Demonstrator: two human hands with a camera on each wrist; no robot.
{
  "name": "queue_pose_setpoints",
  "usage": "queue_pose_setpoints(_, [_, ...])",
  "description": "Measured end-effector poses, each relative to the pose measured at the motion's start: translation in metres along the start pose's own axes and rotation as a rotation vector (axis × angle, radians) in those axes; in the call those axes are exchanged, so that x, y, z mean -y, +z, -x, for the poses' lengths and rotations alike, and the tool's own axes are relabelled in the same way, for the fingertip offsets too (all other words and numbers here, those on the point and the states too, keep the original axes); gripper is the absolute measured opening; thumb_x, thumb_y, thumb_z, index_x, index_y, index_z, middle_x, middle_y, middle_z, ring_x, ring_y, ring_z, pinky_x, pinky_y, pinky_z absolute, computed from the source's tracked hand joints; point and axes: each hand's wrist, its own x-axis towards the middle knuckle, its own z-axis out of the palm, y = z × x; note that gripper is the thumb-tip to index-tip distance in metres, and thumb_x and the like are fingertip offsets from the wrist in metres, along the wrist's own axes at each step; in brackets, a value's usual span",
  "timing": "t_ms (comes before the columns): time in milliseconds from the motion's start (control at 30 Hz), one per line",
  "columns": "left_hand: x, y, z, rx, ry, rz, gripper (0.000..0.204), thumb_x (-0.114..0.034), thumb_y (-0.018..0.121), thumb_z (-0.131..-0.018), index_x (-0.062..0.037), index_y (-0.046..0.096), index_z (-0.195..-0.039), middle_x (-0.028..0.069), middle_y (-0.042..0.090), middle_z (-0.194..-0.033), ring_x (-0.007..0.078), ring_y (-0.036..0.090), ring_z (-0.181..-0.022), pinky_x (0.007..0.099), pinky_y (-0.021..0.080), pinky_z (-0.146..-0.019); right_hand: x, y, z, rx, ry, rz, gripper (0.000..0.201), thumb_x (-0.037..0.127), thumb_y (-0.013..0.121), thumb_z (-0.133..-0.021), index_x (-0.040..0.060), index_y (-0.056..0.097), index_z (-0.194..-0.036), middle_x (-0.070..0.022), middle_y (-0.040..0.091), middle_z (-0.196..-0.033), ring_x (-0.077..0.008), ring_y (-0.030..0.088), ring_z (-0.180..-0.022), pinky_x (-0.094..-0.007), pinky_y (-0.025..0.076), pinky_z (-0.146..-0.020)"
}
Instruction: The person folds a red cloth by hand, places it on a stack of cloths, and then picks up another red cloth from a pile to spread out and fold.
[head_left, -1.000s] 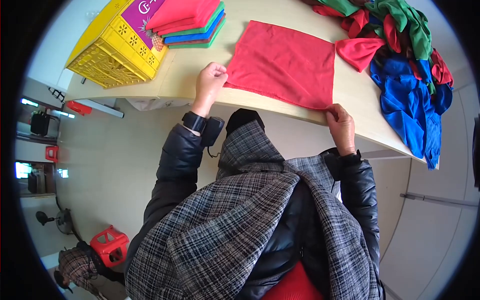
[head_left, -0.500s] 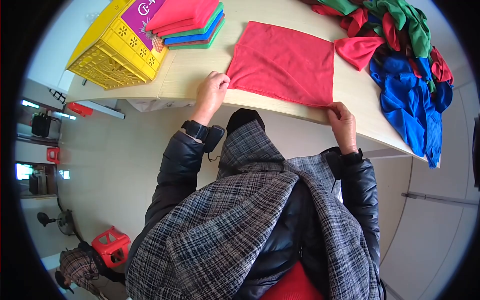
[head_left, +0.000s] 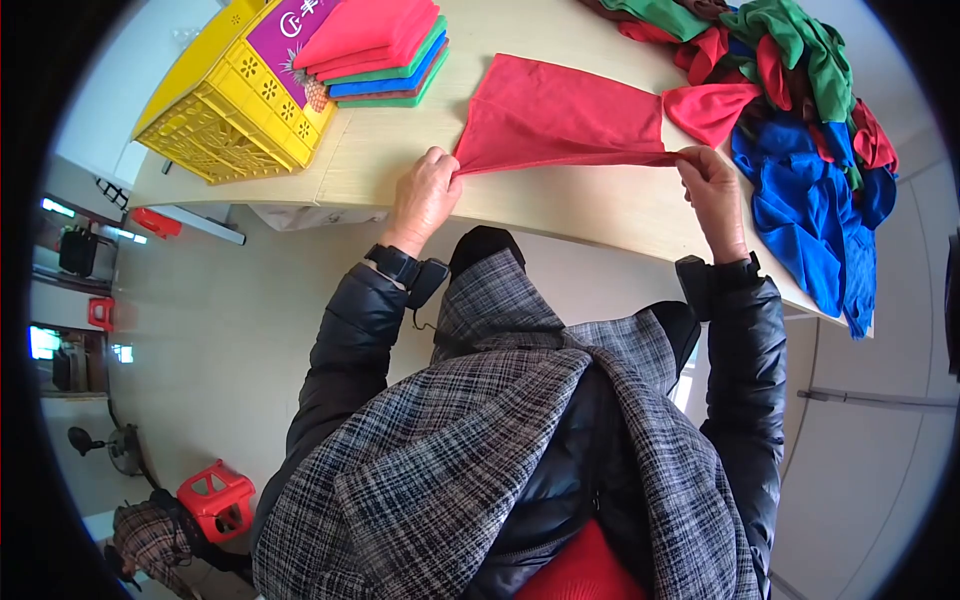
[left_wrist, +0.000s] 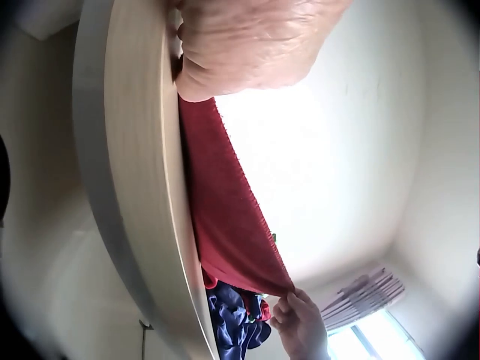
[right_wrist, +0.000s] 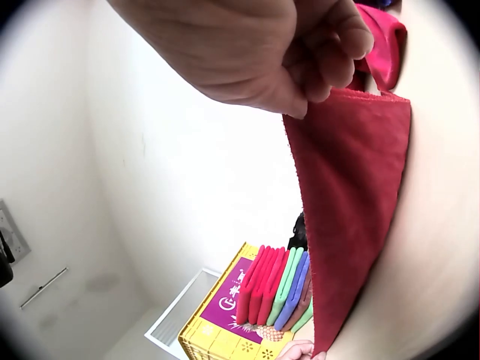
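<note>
Red fabric is pinched between the fingers at both ends of its near hem: the left hand has its fingers curled in and closed on the near left corner, low by the edge of the surface, while the right hand nips the near right corner between thumb and bent forefinger. Half a second ago that right corner lay close to the front edge; now the right hand has carried it up and away from the body, and the left wrist view shows the hem slanting upward from the left hand to the raised right one. The left hand has stayed in nearly the same spot. The red cloth itself, flat before, now has its near side drawn taut and lifted, with its far side still lying on the surface.

Just beyond its right side, the smaller crumpled red cloth is unchanged, as are the tangled heap of red and green cloths and the blue cloth hanging over the edge. To the left, the folded stack of red, green, blue and brown cloths stands as it did, beside the yellow plastic crate with a purple pineapple label
</note>
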Motion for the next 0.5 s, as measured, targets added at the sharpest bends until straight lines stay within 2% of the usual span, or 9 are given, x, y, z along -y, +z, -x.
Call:
queue_pose_setpoints(133, [0.005, -0.006, -0.011, -0.095, 0.047, -0.005, 0.014, -0.01, 0.071, -0.081, -0.0082, 0.064, -0.093, 0.008, 0.062, -0.097, 0.0321, 0.064, -0.091, 0.0431, 0.054, -0.074, -0.009, -0.004, -0.008, -0.025, -0.105, 0.108, 0.011, 0.01, 0.065, -0.095, 0.004, 0.068, -0.103, 0.0059, 0.057, -0.073, -0.0019, 0.047, -0.061, -0.0191, 0.038, -0.054])
queue_pose_setpoints(233, [0.005, -0.044, -0.041, -0.167, 0.041, 0.073, 0.01, -0.009, 0.069, -0.083, -0.0076, 0.064, -0.091, 0.0084, 0.062, -0.098, 0.0327, 0.063, -0.09, 0.0409, 0.054, -0.074, 0.011, -0.025, -0.015, -0.035, -0.119, 0.098, 0.011, 0.01, 0.066, -0.094, 0.0045, 0.068, -0.103, 0.0061, 0.057, -0.075, -0.0017, 0.047, -0.063, -0.0186, 0.038, -0.056])
queue_pose_setpoints(300, [0.004, -0.076, -0.073, -0.272, 0.146, 0.228, 0.008, -0.01, 0.068, -0.086, -0.0072, 0.064, -0.093, 0.0091, 0.062, -0.096, 0.0302, 0.063, -0.087, 0.0366, 0.053, -0.074, 0.031, -0.043, -0.022, -0.044, -0.133, 0.094, 0.011, 0.01, 0.066, -0.094, 0.0047, 0.068, -0.104, 0.0063, 0.058, -0.076, -0.0017, 0.047, -0.064, -0.0184, 0.038, -0.057])
queue_pose_setpoints(367, [-0.002, -0.109, -0.105, -0.316, 0.249, 0.397, 0.01, -0.012, 0.066, -0.092, -0.0053, 0.066, -0.1, 0.0046, 0.062, -0.09, 0.0215, 0.062, -0.083, 0.0323, 0.051, -0.074, 0.06, -0.065, -0.03, -0.073, -0.248, 0.041, 0.013, 0.011, 0.066, -0.095, 0.0056, 0.069, -0.106, 0.0065, 0.06, -0.08, -0.0019, 0.048, -0.067, -0.0182, 0.038, -0.06])
queue_pose_setpoints(400, [-0.01, -0.125, -0.116, -0.323, 0.263, 0.403, 0.01, -0.012, 0.066, -0.092, -0.0053, 0.066, -0.1, 0.0046, 0.062, -0.09, 0.0215, 0.062, -0.083, 0.0323, 0.051, -0.074, 0.075, -0.075, -0.031, -0.087, -0.256, 0.046, 0.013, 0.011, 0.066, -0.095, 0.0056, 0.069, -0.106, 0.0065, 0.06, -0.08, -0.0019, 0.048, -0.067, -0.0182, 0.038, -0.06])
queue_pose_setpoints(467, [-0.025, -0.151, -0.135, -0.258, 0.087, 0.905, 0.015, -0.014, 0.065, -0.096, -0.0036, 0.067, -0.106, -0.0021, 0.06, -0.085, 0.0097, 0.056, -0.077, 0.0252, 0.046, -0.069, 0.107, -0.093, -0.031, -0.07, -0.235, -0.067, 0.015, 0.012, 0.066, -0.096, 0.0058, 0.07, -0.108, 0.0062, 0.061, -0.082, -0.002, 0.05, -0.069, -0.0184, 0.038, -0.061])
queue_pose_setpoints(500, [-0.028, -0.163, -0.141, -0.258, 0.101, 0.913, 0.015, -0.014, 0.065, -0.096, -0.0036, 0.067, -0.106, -0.0021, 0.06, -0.085, 0.0097, 0.056, -0.077, 0.0252, 0.046, -0.069, 0.118, -0.1, -0.029, -0.061, -0.222, -0.123, 0.015, 0.012, 0.066, -0.096, 0.0059, 0.07, -0.109, 0.006, 0.061, -0.083, -0.002, 0.051, -0.07, -0.0184, 0.038, -0.061])
